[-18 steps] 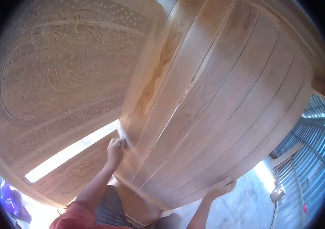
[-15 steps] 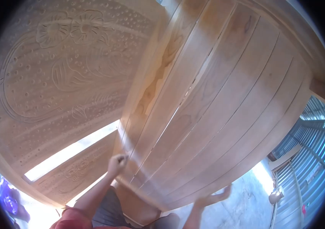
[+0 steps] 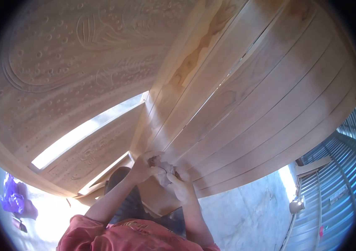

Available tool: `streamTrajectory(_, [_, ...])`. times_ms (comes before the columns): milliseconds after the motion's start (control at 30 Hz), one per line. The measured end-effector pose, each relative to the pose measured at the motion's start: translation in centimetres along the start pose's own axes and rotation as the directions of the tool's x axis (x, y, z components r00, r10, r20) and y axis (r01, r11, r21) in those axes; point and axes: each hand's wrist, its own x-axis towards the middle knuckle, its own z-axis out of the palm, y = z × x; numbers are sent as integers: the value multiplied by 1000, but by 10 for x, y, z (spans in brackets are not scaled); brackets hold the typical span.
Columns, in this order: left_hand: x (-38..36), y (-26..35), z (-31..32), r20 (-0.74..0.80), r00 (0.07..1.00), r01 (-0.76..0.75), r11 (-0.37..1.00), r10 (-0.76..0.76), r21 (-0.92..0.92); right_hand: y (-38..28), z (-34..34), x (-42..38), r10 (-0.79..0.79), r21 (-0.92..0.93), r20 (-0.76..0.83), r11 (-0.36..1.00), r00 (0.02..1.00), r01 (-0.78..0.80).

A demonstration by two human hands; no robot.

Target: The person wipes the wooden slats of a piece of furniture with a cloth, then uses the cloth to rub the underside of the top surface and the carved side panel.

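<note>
My left hand point(image 3: 143, 168) and my right hand point(image 3: 181, 186) meet close together above my lap. Fingers of both are bent around a crumpled pale piece point(image 3: 164, 175), like paper or cloth; its exact kind does not show. Just beyond them lie the long wooden slats point(image 3: 232, 121) of a large piece of furniture. To the left stands its carved wooden panel point(image 3: 98, 62), marked with curved lines and small round dents.
Below the carving, a long slot point(image 3: 90, 131) lets bright light through. A purple plastic bag point(image 3: 12, 196) lies on the floor at left. On the right are a concrete floor point(image 3: 244, 209), a metal pot point(image 3: 297, 204) and a corrugated metal wall point(image 3: 332, 184).
My right hand, open and off to the right before, has come in beside my left. Both now hold the crumpled piece. The view has tilted down, showing more of my shirt.
</note>
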Motion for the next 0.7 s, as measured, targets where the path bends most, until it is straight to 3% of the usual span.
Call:
streamTrajectory(33, [-1,-1,2,-56,998,0,999,2,37,-2,3,1,10,114,79,993,997,-19])
streamTrajectory(67, [-2,-3,4,-76,992,87,988,-97,-129,-4,8,1,24,108,73,994,997,-31])
streamTrajectory(100, [-3,-5,3,-75,992,95,986,-106,-141,-10,21,-1,0,184,63,983,998,-11])
streamTrajectory(167, [-4,-4,-3,-99,994,-31,973,55,227,-8,22,-3,-18,257,42,966,999,6])
streamTrajectory(233, [-7,8,-10,-74,993,-69,945,97,319,-2,4,2,-79,70,187,995,979,67])
streamTrajectory(267, [-5,16,-18,-33,961,-230,856,276,462,-14,2,1,-82,61,173,996,982,72])
streamTrajectory(300, [0,27,-27,34,892,-385,718,451,580,-39,4,3,-171,-235,87,954,981,187])
streamTrajectory(333, [2,53,-39,-32,841,-378,629,540,679,-72,4,7,-283,-525,30,812,959,256])
streamTrajectory(367, [0,82,-55,-87,770,-354,536,632,766,-111,2,16,-600,-763,93,469,794,444])
streamTrajectory(400, [-1,102,-74,-56,741,-304,409,669,860,-156,3,21,-797,-886,259,29,545,464])
streamTrajectory(433, [-1,117,-91,-27,710,-236,273,704,933,-211,14,16,-803,-915,385,-270,454,298])
streamTrajectory(467, [-4,127,-100,-95,750,-184,345,654,920,-258,19,17,-798,-898,439,-410,412,162])
streamTrajectory(500, [-6,129,-106,-164,785,-123,410,597,904,-302,20,28,-772,-812,583,-564,253,150])
streamTrajectory(567, [-5,115,-105,-142,775,-123,368,616,922,-384,42,36,-618,-625,774,-781,135,9])
streamTrajectory(633, [-5,96,-113,-105,785,-59,242,611,969,-443,68,45,-544,-528,834,-835,90,-155])
streamTrajectory(700, [-4,99,-117,-247,858,151,237,450,960,-487,94,51,-536,-499,843,-812,50,-303])
